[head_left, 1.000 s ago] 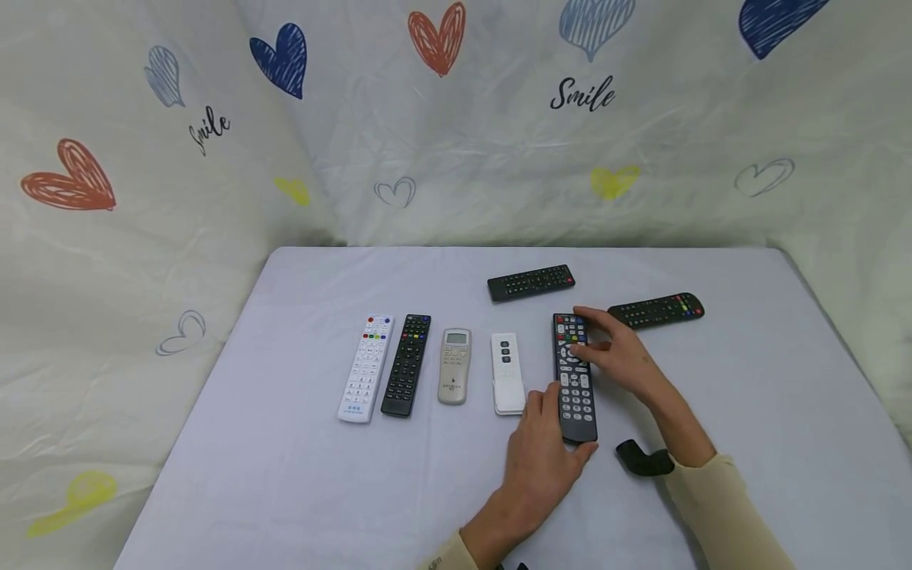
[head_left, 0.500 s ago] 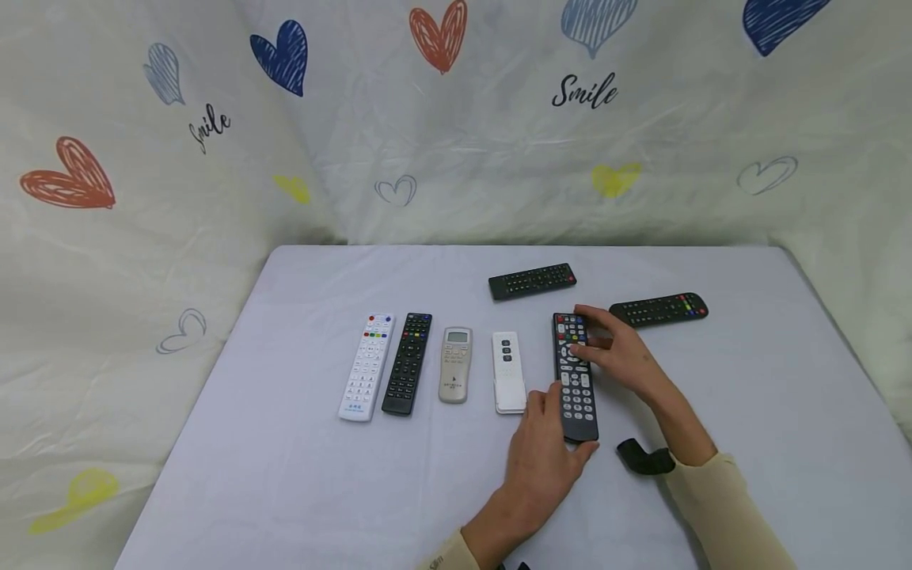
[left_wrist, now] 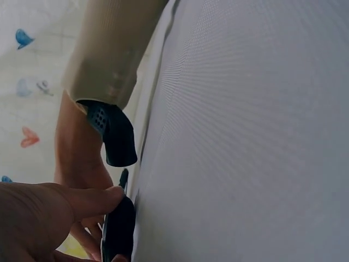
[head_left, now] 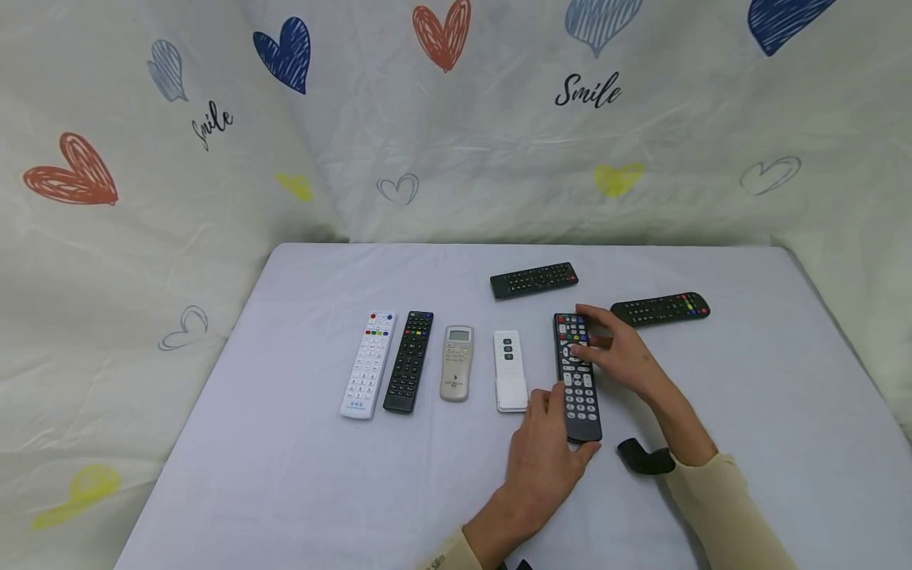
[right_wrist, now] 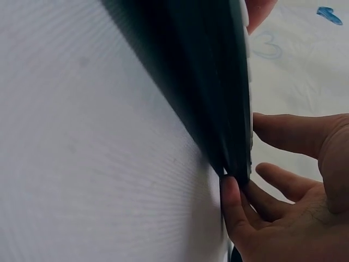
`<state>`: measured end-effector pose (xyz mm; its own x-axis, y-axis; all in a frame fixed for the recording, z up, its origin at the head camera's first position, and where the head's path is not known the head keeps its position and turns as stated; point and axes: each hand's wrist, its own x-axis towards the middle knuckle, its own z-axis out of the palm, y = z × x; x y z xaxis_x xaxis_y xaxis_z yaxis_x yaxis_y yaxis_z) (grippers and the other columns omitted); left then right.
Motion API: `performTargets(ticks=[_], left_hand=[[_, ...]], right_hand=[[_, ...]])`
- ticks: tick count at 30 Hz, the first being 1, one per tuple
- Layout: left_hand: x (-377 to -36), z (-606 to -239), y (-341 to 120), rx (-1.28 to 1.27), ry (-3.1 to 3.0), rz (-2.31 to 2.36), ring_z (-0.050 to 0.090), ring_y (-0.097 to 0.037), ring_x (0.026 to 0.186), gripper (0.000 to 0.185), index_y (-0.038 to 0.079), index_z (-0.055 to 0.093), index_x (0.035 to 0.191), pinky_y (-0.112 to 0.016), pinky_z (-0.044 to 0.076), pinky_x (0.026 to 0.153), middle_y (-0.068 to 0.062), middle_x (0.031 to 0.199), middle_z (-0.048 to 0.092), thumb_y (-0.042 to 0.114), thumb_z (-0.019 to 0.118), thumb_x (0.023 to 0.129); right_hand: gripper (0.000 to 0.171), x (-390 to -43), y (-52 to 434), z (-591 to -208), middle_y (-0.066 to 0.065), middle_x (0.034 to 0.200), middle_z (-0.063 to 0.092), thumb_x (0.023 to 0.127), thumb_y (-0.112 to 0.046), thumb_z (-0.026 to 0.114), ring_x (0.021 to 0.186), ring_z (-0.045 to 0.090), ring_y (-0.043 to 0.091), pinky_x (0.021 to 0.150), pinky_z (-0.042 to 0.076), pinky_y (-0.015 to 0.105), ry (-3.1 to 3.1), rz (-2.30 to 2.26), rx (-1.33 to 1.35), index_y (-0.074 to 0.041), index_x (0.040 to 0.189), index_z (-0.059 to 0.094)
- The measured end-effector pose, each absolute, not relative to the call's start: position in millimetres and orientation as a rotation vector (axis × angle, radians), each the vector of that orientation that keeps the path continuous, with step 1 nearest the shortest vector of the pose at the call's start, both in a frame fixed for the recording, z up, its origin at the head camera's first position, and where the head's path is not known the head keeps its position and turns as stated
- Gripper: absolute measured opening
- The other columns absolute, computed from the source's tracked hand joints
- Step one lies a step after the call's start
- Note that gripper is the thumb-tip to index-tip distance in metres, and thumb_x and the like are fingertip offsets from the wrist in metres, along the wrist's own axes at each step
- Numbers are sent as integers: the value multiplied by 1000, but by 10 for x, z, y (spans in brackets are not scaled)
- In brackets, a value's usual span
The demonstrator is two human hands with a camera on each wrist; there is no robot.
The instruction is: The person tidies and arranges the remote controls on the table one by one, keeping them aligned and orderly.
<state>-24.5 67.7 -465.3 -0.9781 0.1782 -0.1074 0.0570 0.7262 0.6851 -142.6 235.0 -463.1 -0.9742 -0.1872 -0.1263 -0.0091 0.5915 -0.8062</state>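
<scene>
A long black remote control [head_left: 579, 396] with grey and coloured buttons stands lengthwise in front of me at the right of a row. At its near end my left hand [head_left: 541, 459] pinches it, thumb on the near edge and fingertips on the left side. My right hand [head_left: 616, 352] holds the far end, with the thumb over the buttons and the index finger at the top edge. The right wrist view shows the remote's dark side [right_wrist: 218, 87] close up, with the right hand [right_wrist: 294, 191] around its end. Whether it rests fully on the table cannot be told.
To the left lie a white sliding-cover remote [head_left: 509, 372], a beige remote with a screen [head_left: 457, 364], a slim black remote [head_left: 409, 364] and a white remote [head_left: 368, 366]. Two black remotes lie farther back, one central [head_left: 534, 281], another right [head_left: 661, 309].
The near end of the held remote has swung very slightly right. Both hands keep their hold in nearly the same place, and the head view has shifted a little.
</scene>
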Motion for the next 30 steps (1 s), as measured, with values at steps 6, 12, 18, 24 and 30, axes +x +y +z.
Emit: performTargets(ticks=[6, 12, 18, 24, 30], left_hand=[[-251, -4637, 669, 185, 2733, 1118, 57, -3, 102, 90, 10, 43, 156, -18, 54, 77, -3, 130, 53, 34, 90, 83], [-292, -4574, 634, 156, 2719, 1172, 57, -3, 104, 85, 10, 44, 154, -19, 55, 81, -4, 133, 53, 38, 87, 86], [-396, -4513, 555, 154, 2762, 1237, 61, -4, 101, 76, 12, 50, 151, -15, 52, 75, -5, 135, 55, 40, 83, 90], [-546, -4466, 459, 186, 2858, 1279, 67, -11, 108, 66, 14, 54, 148, -17, 52, 73, -3, 135, 57, 39, 79, 93], [-737, -4468, 380, 176, 2885, 1342, 67, -17, 111, 64, 14, 54, 148, -19, 53, 74, -5, 134, 57, 37, 78, 94]], right_hand=[[73, -1416, 2366, -4591, 29, 161, 40, 96, -9, 73, 134, 54, 50, 107, 51, 61, 2636, -1358, -186, -2, 159, 37], [66, -1413, 2391, -4530, 27, 157, 46, 98, -12, 72, 137, 52, 47, 107, 51, 60, 2701, -1403, -162, -3, 156, 42], [54, -1428, 2392, -4538, 25, 151, 53, 99, -10, 69, 136, 53, 44, 112, 47, 60, 2780, -1473, -137, -1, 149, 51], [45, -1435, 2402, -4545, 24, 146, 58, 102, -13, 66, 135, 54, 43, 112, 45, 63, 2828, -1509, -94, 0, 144, 55], [42, -1445, 2380, -4530, 24, 145, 59, 103, -12, 65, 133, 56, 43, 110, 46, 62, 2856, -1519, -55, 0, 143, 56]])
